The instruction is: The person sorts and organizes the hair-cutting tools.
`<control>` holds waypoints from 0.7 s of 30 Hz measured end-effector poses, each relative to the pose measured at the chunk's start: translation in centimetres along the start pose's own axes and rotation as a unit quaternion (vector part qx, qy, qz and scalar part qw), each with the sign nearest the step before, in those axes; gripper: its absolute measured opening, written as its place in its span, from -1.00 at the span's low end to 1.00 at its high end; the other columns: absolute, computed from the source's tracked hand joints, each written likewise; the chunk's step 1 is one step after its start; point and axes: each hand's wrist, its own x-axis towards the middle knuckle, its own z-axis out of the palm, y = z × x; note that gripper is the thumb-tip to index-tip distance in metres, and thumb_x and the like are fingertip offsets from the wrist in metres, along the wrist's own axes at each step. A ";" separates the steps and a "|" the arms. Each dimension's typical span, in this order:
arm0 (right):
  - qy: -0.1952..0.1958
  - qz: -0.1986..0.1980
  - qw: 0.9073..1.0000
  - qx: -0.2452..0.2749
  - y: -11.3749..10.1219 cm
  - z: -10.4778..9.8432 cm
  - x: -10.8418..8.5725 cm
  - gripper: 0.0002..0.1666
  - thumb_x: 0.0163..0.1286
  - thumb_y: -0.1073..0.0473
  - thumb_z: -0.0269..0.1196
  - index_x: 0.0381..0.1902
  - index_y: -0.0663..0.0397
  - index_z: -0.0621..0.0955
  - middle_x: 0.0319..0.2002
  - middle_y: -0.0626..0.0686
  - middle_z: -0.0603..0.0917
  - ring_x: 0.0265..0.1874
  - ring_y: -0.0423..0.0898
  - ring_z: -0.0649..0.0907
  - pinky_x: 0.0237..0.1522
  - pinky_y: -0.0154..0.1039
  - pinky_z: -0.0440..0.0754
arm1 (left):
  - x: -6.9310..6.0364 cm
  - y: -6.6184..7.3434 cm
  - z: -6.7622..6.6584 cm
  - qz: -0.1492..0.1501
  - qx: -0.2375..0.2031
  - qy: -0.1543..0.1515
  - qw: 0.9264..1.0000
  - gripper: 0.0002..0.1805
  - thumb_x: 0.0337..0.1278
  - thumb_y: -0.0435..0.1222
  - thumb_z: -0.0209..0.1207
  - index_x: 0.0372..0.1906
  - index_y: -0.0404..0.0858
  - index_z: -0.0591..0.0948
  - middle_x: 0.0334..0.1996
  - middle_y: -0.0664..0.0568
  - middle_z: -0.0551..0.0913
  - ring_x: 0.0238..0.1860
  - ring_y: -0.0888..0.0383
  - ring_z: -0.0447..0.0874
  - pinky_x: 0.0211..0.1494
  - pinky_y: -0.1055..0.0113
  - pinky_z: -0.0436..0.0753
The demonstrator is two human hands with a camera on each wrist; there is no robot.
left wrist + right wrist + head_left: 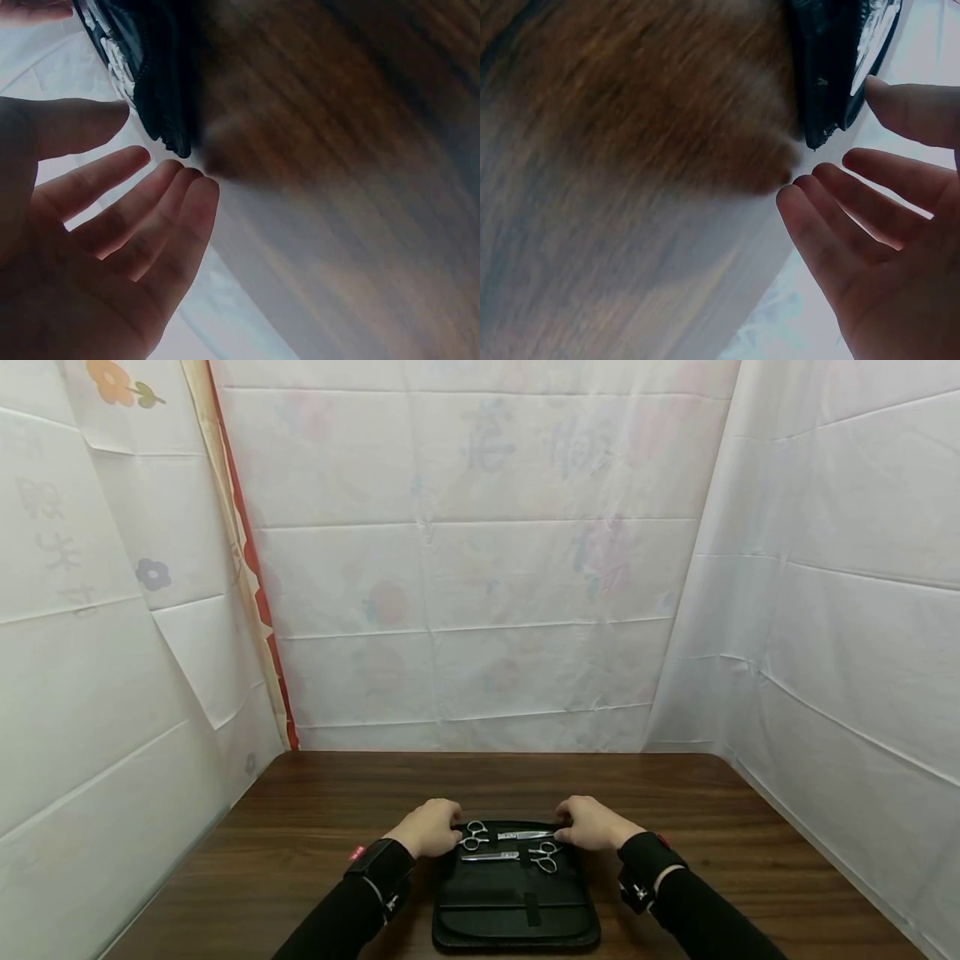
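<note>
A black case lies open on the wooden table, two pairs of silver scissors held across its upper part by straps. The left hand is at the case's far left corner, the right hand at its far right corner. In the left wrist view the left hand has its fingers loosely bent beside the case, thumb near its edge. The right wrist view has the right hand with fingers relaxed and thumb tip by the case edge. Whether either hand touches the case is unclear.
The brown wooden table extends around the case on all sides. White sheets with faint prints hang behind it and at both sides, and a red and cream edging runs down at the left corner.
</note>
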 end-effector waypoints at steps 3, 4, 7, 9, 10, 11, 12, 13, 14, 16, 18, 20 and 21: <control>-0.002 0.000 1.000 -0.012 0.1 0.3 0.3 -0.57 0.35 0.29 0.38 0.11 0.43 0.62 -0.05 0.22 0.68 -0.02 0.18 0.67 0.05 0.13 0.60 | 0.1 0.0 0.1 0.001 -0.003 -0.003 1.000 -0.78 0.21 -0.44 0.28 -0.06 -0.43 0.67 -0.13 -0.23 0.68 -0.09 -0.15 0.67 0.02 -0.13 0.60; -0.002 -0.002 1.000 -0.017 0.1 0.4 0.4 -0.60 0.34 0.30 0.38 0.09 0.43 0.63 -0.07 0.21 0.69 -0.03 0.18 0.67 0.05 0.13 0.60 | 0.1 0.0 0.1 -0.001 -0.004 -0.004 1.000 -0.79 0.22 -0.44 0.28 -0.06 -0.43 0.68 -0.13 -0.23 0.68 -0.08 -0.15 0.66 0.02 -0.13 0.60; -0.001 -0.017 0.999 -0.037 0.2 0.6 0.7 -0.67 0.31 0.34 0.39 0.00 0.41 0.67 -0.13 0.19 0.70 -0.09 0.17 0.68 -0.01 0.12 0.62 | 0.4 -0.2 0.3 -0.011 -0.005 -0.002 1.000 -0.82 0.22 -0.46 0.27 -0.10 -0.42 0.69 -0.15 -0.20 0.67 -0.11 -0.12 0.66 0.01 -0.10 0.61; 0.000 -0.029 0.998 -0.048 0.2 0.7 0.8 -0.72 0.29 0.35 0.39 -0.06 0.39 0.69 -0.18 0.18 0.69 -0.14 0.15 0.68 -0.05 0.11 0.63 | 0.5 -0.4 0.4 -0.017 -0.005 -0.001 1.000 -0.84 0.21 -0.47 0.27 -0.13 -0.40 0.70 -0.17 -0.18 0.67 -0.13 -0.10 0.66 -0.01 -0.09 0.61; 0.002 -0.036 0.998 -0.054 0.2 0.7 0.9 -0.76 0.28 0.36 0.39 -0.10 0.37 0.70 -0.20 0.16 0.69 -0.17 0.13 0.68 -0.09 0.09 0.63 | 0.6 -0.4 0.4 -0.018 -0.005 0.001 1.000 -0.86 0.19 -0.47 0.27 -0.15 -0.40 0.71 -0.18 -0.17 0.68 -0.16 -0.08 0.66 -0.03 -0.08 0.62; 0.002 -0.041 0.998 -0.057 0.2 0.8 0.9 -0.79 0.27 0.38 0.39 -0.13 0.35 0.71 -0.22 0.15 0.69 -0.20 0.11 0.68 -0.12 0.08 0.64 | 0.6 -0.4 0.4 -0.021 -0.003 0.001 1.000 -0.88 0.18 -0.48 0.28 -0.18 -0.39 0.71 -0.21 -0.15 0.68 -0.19 -0.06 0.65 -0.05 -0.06 0.62; 0.003 -0.044 0.997 -0.059 0.2 0.8 0.9 -0.82 0.26 0.39 0.39 -0.16 0.34 0.72 -0.24 0.14 0.68 -0.23 0.10 0.67 -0.15 0.07 0.64 | 0.7 -0.3 0.4 -0.023 -0.002 0.001 1.000 -0.88 0.17 -0.48 0.28 -0.20 -0.38 0.72 -0.22 -0.15 0.68 -0.21 -0.04 0.65 -0.06 -0.06 0.62; 0.004 -0.046 0.997 -0.059 0.2 0.8 1.0 -0.83 0.26 0.40 0.38 -0.18 0.33 0.72 -0.25 0.14 0.68 -0.24 0.09 0.67 -0.17 0.05 0.64 | 0.7 -0.2 0.3 -0.025 -0.001 0.001 1.000 -0.88 0.16 -0.49 0.27 -0.21 -0.38 0.72 -0.22 -0.14 0.69 -0.23 -0.03 0.64 -0.07 -0.05 0.63; 0.005 -0.046 0.997 -0.058 0.2 0.8 1.0 -0.85 0.26 0.41 0.37 -0.19 0.32 0.72 -0.26 0.14 0.68 -0.26 0.08 0.67 -0.18 0.05 0.64 | 0.7 0.0 0.2 -0.029 0.002 0.000 1.000 -0.88 0.15 -0.49 0.27 -0.20 -0.38 0.73 -0.22 -0.14 0.69 -0.23 -0.02 0.63 -0.07 -0.04 0.63; 0.006 -0.044 0.997 -0.056 0.1 0.8 1.0 -0.86 0.25 0.44 0.35 -0.21 0.30 0.72 -0.26 0.14 0.68 -0.28 0.07 0.67 -0.21 0.04 0.64 | 0.7 0.3 0.0 -0.034 0.008 -0.001 0.999 -0.87 0.15 -0.49 0.27 -0.21 -0.38 0.74 -0.22 -0.12 0.69 -0.26 0.02 0.60 -0.09 -0.01 0.63; 0.007 -0.037 0.998 -0.051 -0.1 0.8 1.0 -0.86 0.26 0.46 0.34 -0.21 0.31 0.71 -0.26 0.15 0.67 -0.28 0.08 0.67 -0.21 0.04 0.64 | 0.7 0.5 0.0 -0.036 0.013 0.000 0.999 -0.89 0.15 -0.50 0.26 -0.23 -0.37 0.74 -0.24 -0.11 0.69 -0.30 0.04 0.58 -0.13 0.01 0.62; 0.006 -0.032 0.998 -0.044 -0.2 0.7 0.9 -0.86 0.28 0.47 0.32 -0.20 0.31 0.71 -0.25 0.16 0.67 -0.27 0.10 0.67 -0.19 0.06 0.64 | 0.7 0.5 0.1 -0.035 0.017 0.002 0.999 -0.91 0.15 -0.50 0.26 -0.27 -0.35 0.73 -0.29 -0.08 0.67 -0.35 0.06 0.54 -0.18 0.04 0.60; 0.005 -0.030 0.999 -0.044 -0.2 0.7 0.9 -0.86 0.28 0.48 0.31 -0.21 0.31 0.71 -0.26 0.16 0.67 -0.28 0.10 0.67 -0.19 0.07 0.64 | 0.7 0.5 0.2 -0.032 0.017 0.003 0.999 -0.92 0.15 -0.51 0.25 -0.30 -0.34 0.72 -0.32 -0.07 0.66 -0.37 0.06 0.52 -0.21 0.05 0.58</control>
